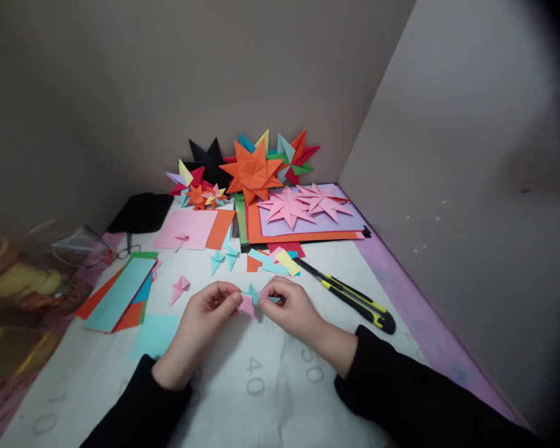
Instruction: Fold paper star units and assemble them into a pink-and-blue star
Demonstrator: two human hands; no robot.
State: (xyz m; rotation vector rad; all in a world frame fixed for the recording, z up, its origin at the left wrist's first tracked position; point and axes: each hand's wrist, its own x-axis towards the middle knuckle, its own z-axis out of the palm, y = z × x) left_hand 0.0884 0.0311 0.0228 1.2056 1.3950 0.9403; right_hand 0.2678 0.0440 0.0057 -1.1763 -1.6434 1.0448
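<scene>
Between my two hands is a small folded paper piece (247, 305) in pink and light blue, several units joined together. My left hand (213, 309) pinches its pink left side between thumb and fingers. On the other side my right hand (292, 309) grips the light blue and pink part, fingers curled. Beyond them, two loose light blue folded units (224, 260) lie on the white mat (280, 386). A pink folded unit (180, 289) rests left of my left hand, and another pink unit (182, 239) sits on a pink sheet (193, 227).
A yellow-black utility knife (354, 295) lies right of my hands. Colored paper strips (126, 292), scissors (129, 247) and a glass jar (9, 267) are at left. Paper scraps (275, 261) lie ahead. Finished paper stars (254, 171) lean against the back wall; pink stars (289, 207) rest on stacked sheets.
</scene>
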